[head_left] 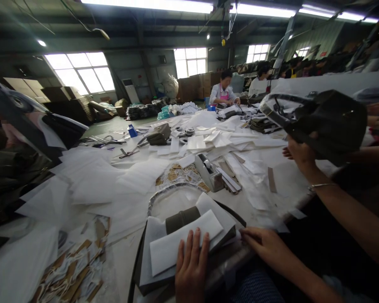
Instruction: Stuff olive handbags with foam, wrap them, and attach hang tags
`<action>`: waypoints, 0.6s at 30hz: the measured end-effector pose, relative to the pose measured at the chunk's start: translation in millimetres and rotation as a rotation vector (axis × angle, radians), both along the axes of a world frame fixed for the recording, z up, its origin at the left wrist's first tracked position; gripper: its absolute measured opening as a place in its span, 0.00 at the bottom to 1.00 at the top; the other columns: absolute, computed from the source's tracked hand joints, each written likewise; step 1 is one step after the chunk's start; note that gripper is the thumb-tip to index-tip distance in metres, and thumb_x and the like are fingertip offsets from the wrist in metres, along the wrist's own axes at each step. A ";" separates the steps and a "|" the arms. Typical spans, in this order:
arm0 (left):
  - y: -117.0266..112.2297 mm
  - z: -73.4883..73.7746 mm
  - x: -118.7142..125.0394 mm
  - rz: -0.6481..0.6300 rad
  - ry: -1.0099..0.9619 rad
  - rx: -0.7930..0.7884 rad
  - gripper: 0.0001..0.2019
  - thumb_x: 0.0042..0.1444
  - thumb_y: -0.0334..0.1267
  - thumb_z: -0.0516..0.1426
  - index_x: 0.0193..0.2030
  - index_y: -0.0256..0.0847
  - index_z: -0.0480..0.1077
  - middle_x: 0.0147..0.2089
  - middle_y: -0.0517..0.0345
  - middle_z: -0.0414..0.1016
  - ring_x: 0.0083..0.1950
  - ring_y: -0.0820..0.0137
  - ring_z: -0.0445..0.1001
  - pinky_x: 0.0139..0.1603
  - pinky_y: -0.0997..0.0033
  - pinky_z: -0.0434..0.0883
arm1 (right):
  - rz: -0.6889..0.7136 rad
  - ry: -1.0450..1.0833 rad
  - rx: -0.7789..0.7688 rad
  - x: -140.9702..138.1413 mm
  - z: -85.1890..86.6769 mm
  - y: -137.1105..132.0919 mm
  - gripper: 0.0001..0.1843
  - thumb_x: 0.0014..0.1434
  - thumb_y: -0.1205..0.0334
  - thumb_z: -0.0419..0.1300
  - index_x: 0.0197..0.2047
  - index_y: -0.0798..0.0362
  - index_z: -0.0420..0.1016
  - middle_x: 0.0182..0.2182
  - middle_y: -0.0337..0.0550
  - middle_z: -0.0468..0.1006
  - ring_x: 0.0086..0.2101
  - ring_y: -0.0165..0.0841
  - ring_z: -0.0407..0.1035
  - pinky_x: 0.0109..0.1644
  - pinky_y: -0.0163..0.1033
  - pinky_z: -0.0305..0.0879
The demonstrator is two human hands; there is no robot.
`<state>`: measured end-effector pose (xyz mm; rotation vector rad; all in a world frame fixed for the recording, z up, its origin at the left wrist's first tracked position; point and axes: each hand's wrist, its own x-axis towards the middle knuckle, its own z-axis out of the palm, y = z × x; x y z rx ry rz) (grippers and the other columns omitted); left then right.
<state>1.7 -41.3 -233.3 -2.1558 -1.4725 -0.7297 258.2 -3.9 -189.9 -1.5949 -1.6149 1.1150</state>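
Note:
A dark olive bag (229, 235) lies in front of me at the table's near edge, mostly covered by white foam sheets. Its looped handle (150, 203) is wrapped and points away from me. My left hand (192, 263) rests flat, fingers stretched, on a folded white foam sheet (164, 251) on top. Just behind that sheet shows an olive rolled piece (183, 219). At the bag's right edge, my right hand (265, 244) pinches with thumb and fingers; a bit of white shows at the tips, too small to name.
A tape dispenser (208, 172) stands beyond the bag. Tags with strings (72, 269) lie at left, near foam sheets (94, 181). At right, a co-worker's hand (301, 153) holds up another olive bag (331, 122). A person (221, 92) sits across the table.

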 end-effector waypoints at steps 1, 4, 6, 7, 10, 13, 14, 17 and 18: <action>0.1 -0.2 0.1 -0.001 -0.009 0.004 0.22 0.70 0.36 0.44 0.69 0.47 0.59 0.69 0.58 0.64 0.70 0.65 0.61 0.77 0.60 0.43 | -0.020 -0.066 0.022 4.1 6.7 2.4 0.20 0.59 0.49 0.57 0.45 0.51 0.83 0.38 0.47 0.85 0.37 0.47 0.80 0.48 0.52 0.76; 1.5 -0.5 0.2 -0.001 -0.021 0.015 0.22 0.70 0.37 0.44 0.69 0.48 0.59 0.69 0.59 0.64 0.69 0.66 0.62 0.77 0.61 0.44 | -0.122 -0.158 0.207 1.8 33.0 12.3 0.18 0.61 0.50 0.56 0.46 0.49 0.82 0.39 0.47 0.85 0.37 0.45 0.80 0.48 0.51 0.76; 3.1 -1.2 -0.4 0.003 -0.024 0.015 0.22 0.70 0.38 0.44 0.69 0.48 0.59 0.69 0.59 0.64 0.69 0.66 0.62 0.76 0.61 0.44 | -0.100 -0.162 0.367 -13.2 49.1 19.6 0.18 0.63 0.51 0.56 0.49 0.48 0.81 0.44 0.47 0.84 0.44 0.45 0.79 0.54 0.50 0.74; 3.8 -1.7 -1.2 0.005 -0.025 0.015 0.22 0.70 0.38 0.44 0.69 0.48 0.59 0.69 0.59 0.64 0.70 0.66 0.62 0.76 0.61 0.44 | -0.051 -0.158 0.432 -23.3 54.3 23.1 0.18 0.64 0.51 0.56 0.51 0.47 0.80 0.46 0.46 0.83 0.47 0.44 0.78 0.56 0.49 0.73; 5.1 -2.9 -5.7 -0.002 -0.028 0.026 0.22 0.70 0.36 0.45 0.69 0.49 0.59 0.69 0.59 0.65 0.70 0.66 0.62 0.76 0.61 0.46 | 0.218 -0.182 0.583 -52.6 52.0 32.1 0.19 0.67 0.55 0.56 0.58 0.46 0.75 0.56 0.46 0.78 0.56 0.41 0.72 0.63 0.48 0.67; 4.4 -2.8 -12.7 -0.017 -0.011 0.030 0.23 0.68 0.33 0.46 0.69 0.49 0.60 0.68 0.59 0.65 0.70 0.66 0.62 0.76 0.60 0.46 | 0.459 -0.264 0.665 -67.3 26.0 36.6 0.22 0.67 0.57 0.57 0.63 0.46 0.71 0.60 0.46 0.73 0.62 0.42 0.65 0.70 0.52 0.57; 4.0 -2.6 -14.9 -0.018 0.002 0.030 0.23 0.68 0.31 0.47 0.68 0.48 0.61 0.68 0.59 0.66 0.70 0.66 0.61 0.76 0.59 0.46 | 0.492 -0.290 0.676 -68.6 15.7 36.9 0.23 0.67 0.58 0.56 0.64 0.47 0.70 0.61 0.45 0.72 0.63 0.42 0.63 0.70 0.53 0.56; 3.3 -2.5 -18.8 -0.020 0.029 0.033 0.25 0.66 0.27 0.46 0.68 0.48 0.61 0.68 0.60 0.65 0.70 0.65 0.61 0.76 0.57 0.45 | 0.481 -0.332 0.686 -67.1 -7.2 36.6 0.22 0.69 0.60 0.52 0.65 0.48 0.68 0.64 0.44 0.69 0.65 0.40 0.59 0.70 0.52 0.56; 3.5 -2.8 -19.3 -0.026 0.026 0.033 0.25 0.66 0.27 0.46 0.68 0.47 0.61 0.68 0.60 0.65 0.70 0.65 0.61 0.76 0.57 0.45 | 0.472 -0.339 0.690 -66.3 -10.8 36.5 0.22 0.70 0.61 0.51 0.65 0.48 0.68 0.64 0.44 0.69 0.65 0.39 0.59 0.70 0.52 0.56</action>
